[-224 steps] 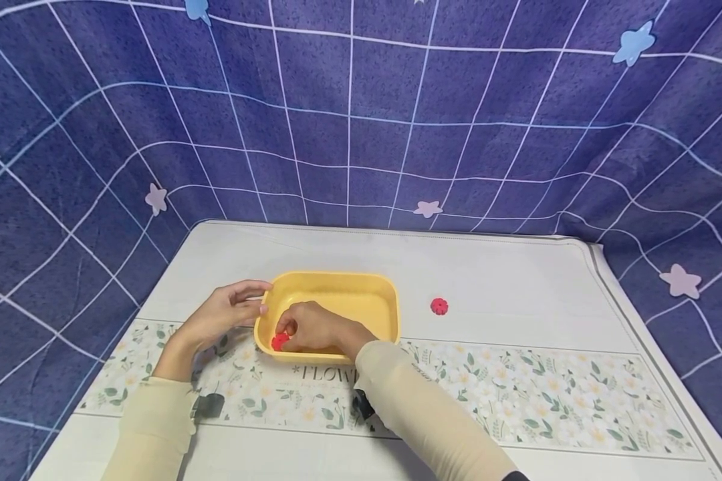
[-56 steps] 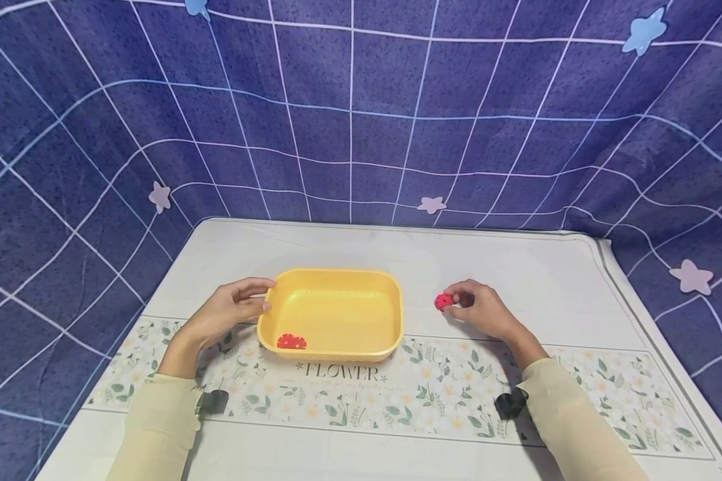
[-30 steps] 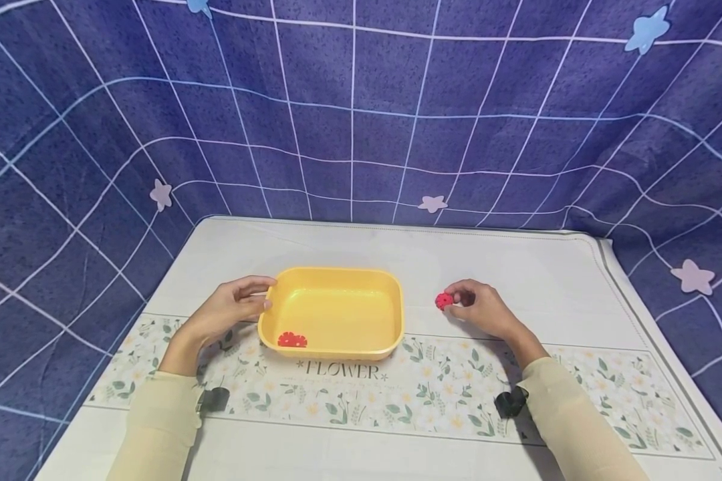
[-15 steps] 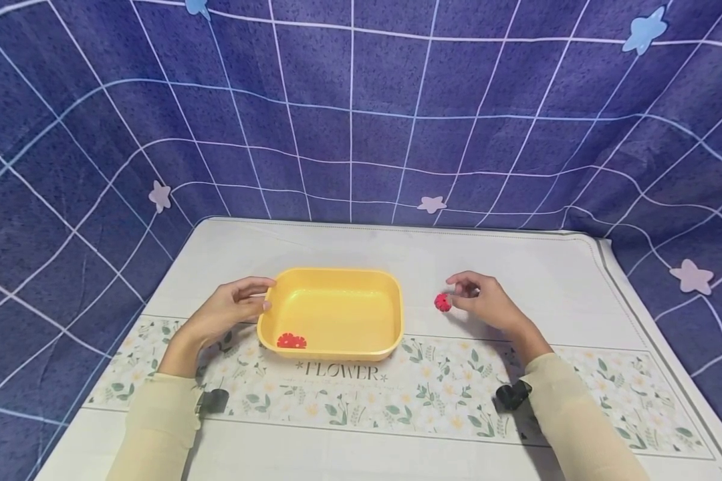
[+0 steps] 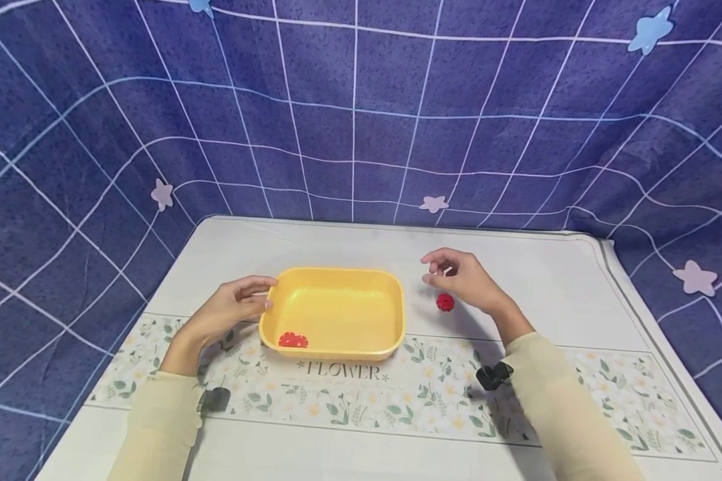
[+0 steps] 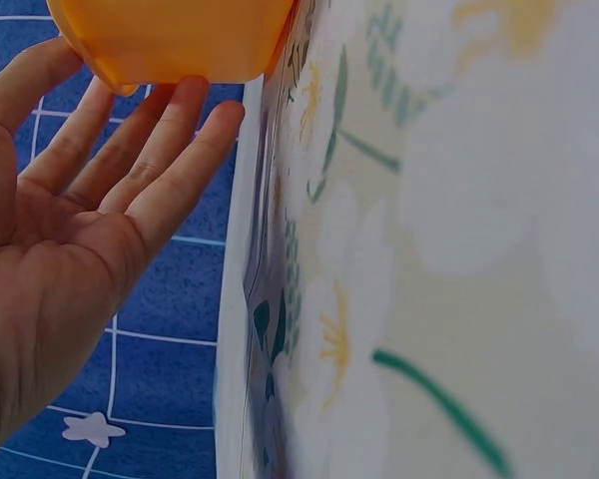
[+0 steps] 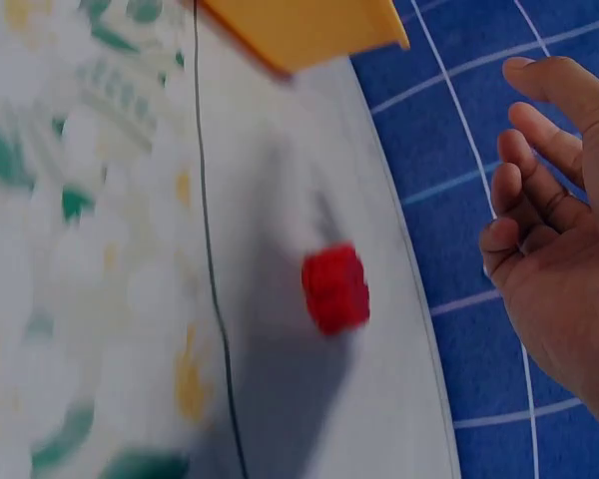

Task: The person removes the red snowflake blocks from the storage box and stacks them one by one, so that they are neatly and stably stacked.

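Note:
A yellow rectangular tray (image 5: pixel 337 272) stands on the table. My left hand (image 5: pixel 219 312) rests its fingertips against the tray's left end; in the left wrist view the fingers (image 6: pixel 185 125) stretch out to the outer wall. Red flower-shaped discs (image 5: pixel 293 340) lie in the tray's near left corner, partly hidden by the near wall. To the right of the tray, a small red stack of notched discs (image 5: pixel 445 302) sits on the table, thick and ridged in the right wrist view. Just beyond and left of it, my right hand (image 5: pixel 466 279) hovers with loosely bent fingers, holding nothing.
The white table cover (image 5: pixel 517 267) carries a printed floral band (image 5: pixel 577 387) along its near part. A blue gridded curtain (image 5: pixel 361 133) with stars encloses the back and sides. Dark wrist cameras (image 5: pixel 493 375) are strapped at both wrists.
Earlier my right hand reached into the tray, then held the red disc stack on the table. It has let go and moved left and up. My left hand stays at the tray's end.

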Tool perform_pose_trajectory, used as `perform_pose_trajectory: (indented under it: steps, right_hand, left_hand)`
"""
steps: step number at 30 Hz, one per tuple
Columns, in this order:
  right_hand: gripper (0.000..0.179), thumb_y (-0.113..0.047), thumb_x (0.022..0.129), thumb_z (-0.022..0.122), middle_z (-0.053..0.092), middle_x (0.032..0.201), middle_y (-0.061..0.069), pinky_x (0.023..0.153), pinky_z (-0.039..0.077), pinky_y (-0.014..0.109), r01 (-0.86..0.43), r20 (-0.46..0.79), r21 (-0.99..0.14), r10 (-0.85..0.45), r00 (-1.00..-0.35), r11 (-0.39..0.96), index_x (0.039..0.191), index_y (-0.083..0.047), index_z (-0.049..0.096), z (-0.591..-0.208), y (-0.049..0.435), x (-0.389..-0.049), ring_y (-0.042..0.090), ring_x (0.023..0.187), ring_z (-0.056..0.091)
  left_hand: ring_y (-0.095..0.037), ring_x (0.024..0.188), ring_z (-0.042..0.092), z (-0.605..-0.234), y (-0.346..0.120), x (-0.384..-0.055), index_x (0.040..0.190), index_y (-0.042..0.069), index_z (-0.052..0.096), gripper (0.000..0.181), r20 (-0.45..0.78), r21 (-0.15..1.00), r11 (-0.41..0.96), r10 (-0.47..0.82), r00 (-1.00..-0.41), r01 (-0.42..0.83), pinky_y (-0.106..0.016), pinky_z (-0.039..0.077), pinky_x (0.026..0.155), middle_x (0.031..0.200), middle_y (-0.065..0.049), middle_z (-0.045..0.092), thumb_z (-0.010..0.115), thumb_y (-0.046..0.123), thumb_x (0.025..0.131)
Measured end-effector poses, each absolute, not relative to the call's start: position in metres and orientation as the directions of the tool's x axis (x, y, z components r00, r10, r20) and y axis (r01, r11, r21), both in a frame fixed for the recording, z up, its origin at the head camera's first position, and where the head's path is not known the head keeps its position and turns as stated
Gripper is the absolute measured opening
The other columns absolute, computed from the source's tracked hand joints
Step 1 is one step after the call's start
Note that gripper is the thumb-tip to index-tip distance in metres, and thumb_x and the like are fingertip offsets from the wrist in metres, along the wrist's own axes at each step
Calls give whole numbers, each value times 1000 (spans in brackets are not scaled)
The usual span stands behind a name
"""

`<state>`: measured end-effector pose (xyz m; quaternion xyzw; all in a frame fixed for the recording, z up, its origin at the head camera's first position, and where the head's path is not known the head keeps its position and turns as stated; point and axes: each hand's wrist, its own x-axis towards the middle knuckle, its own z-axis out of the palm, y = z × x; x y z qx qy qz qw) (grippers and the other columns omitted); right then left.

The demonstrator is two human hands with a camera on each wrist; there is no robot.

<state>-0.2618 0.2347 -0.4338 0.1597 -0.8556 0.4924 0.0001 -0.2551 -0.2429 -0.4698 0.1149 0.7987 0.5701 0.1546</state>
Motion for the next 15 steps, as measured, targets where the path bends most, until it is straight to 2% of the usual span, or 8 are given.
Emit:
perform_pose_trajectory:
  steps: [5, 11, 15]
  right_hand:
    - [30, -14, 90, 78, 64, 96, 8, 81, 54, 25, -295, 165, -853, -314, -935, 430, 118, -8, 71, -428, 213, -266, 18, 87, 60]
    - [28, -12, 89, 78, 65, 95, 7, 77, 54, 23, -333, 183, -856, -370, -911, 396, 117, -11, 72, -425, 189, -267, 20, 85, 60]
    - [29, -12, 89, 77, 66, 95, 7, 79, 54, 27, -354, 189, -848, -400, -897, 395, 118, -10, 72, -422, 174, -267, 21, 86, 61]
  left_hand:
    - [-37, 132, 59, -468, -242, -257, 146, 4, 52, 57, -112, 946, 323, 366, -924, 14, -31, 62, 92, 150, -23, 53, 74, 20, 96]
    - [-25, 127, 63, -469, -242, -256, 146, 4, 52, 57, -114, 945, 326, 362, -925, 11, -30, 62, 93, 150, -23, 53, 74, 20, 96]
    - [-24, 125, 64, -471, -243, -255, 146, 4, 52, 57, -115, 944, 330, 358, -927, 10, -31, 63, 91, 151, -23, 53, 74, 21, 96]
